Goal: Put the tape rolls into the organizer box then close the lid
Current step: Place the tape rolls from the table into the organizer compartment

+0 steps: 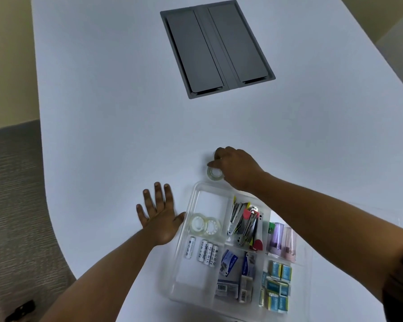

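Note:
A clear plastic organizer box lies open on the white table, low and right of centre. Two clear tape rolls rest side by side in its upper-left compartment. A third clear tape roll sits just beyond the box's far edge, pinched by the fingers of my right hand. My left hand lies flat on the table with fingers spread, its thumb touching the box's left wall. The lid is hard to make out; a faint clear panel shows to the right of the box.
Other compartments hold batteries, staplers and clips, staple boxes, erasers and coloured sharpeners. A grey recessed cable hatch sits in the table farther away. The table's curved left edge drops to grey carpet.

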